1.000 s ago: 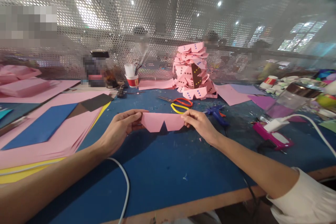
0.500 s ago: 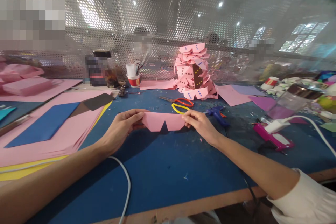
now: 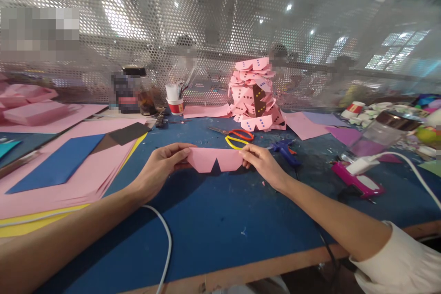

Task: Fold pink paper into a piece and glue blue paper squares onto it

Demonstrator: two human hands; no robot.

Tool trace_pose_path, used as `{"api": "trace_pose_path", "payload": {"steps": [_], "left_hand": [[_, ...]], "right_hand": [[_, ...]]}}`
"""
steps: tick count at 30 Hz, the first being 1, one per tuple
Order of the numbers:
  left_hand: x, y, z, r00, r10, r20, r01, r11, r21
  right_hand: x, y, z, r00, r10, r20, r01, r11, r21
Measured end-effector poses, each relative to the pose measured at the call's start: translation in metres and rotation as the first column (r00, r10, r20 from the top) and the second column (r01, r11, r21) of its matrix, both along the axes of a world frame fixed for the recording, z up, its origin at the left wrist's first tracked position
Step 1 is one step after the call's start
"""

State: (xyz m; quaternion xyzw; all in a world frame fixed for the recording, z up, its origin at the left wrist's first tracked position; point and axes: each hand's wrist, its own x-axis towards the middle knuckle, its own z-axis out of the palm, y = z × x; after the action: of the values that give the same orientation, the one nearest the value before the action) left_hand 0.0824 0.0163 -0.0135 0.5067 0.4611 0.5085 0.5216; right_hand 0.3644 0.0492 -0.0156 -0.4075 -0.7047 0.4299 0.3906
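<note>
A pink paper mask, with a V-shaped notch in its lower edge, is stretched level above the blue table top. My left hand pinches its left end between thumb and fingers. The right end is pinched by my right hand. Just behind the mask lie scissors with a red and a yellow handle loop. A blue glue gun rests to the right of my right hand. Farther back stands a tall pile of pink masks with coloured dots.
Pink sheets with a blue sheet on top lie at left. A white cable crosses the front. To the right are a magenta device and a clear jar. A red-and-white cup stands by the mesh screen.
Both hands keep hold of the mask in nearly the same place. Only a very slight shift of the view shows.
</note>
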Motion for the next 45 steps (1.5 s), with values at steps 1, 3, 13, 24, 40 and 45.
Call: {"api": "trace_pose_path", "payload": {"steps": [1,3,13,24,40,45], "left_hand": [[0.0,0.0,0.0,1.0,0.001,-0.001,-0.001,1.0,0.001],[0.0,0.0,0.0,1.0,0.002,-0.003,-0.002,1.0,0.003],[-0.001,0.002,0.0,1.0,0.006,-0.01,-0.006,1.0,0.005],[-0.003,0.003,-0.001,1.0,0.012,-0.022,-0.012,1.0,0.02],[-0.009,0.007,0.011,0.996,0.092,0.005,-0.092,0.991,0.1],[-0.021,0.013,0.025,0.987,0.146,0.071,-0.155,0.978,0.142]], "right_hand": [[0.0,0.0,0.0,1.0,0.001,0.001,-0.001,1.0,0.001],[0.0,0.001,-0.001,1.0,0.002,0.003,-0.002,1.0,0.004],[0.001,0.002,-0.003,1.0,0.011,0.025,-0.011,1.0,0.012],[0.001,0.002,-0.003,0.999,0.016,0.048,-0.017,1.0,0.023],[0.001,-0.001,-0.001,0.999,0.01,0.05,-0.012,0.999,0.042],[0.001,0.0,-0.001,0.999,-0.008,0.046,0.006,0.999,0.046]]}}
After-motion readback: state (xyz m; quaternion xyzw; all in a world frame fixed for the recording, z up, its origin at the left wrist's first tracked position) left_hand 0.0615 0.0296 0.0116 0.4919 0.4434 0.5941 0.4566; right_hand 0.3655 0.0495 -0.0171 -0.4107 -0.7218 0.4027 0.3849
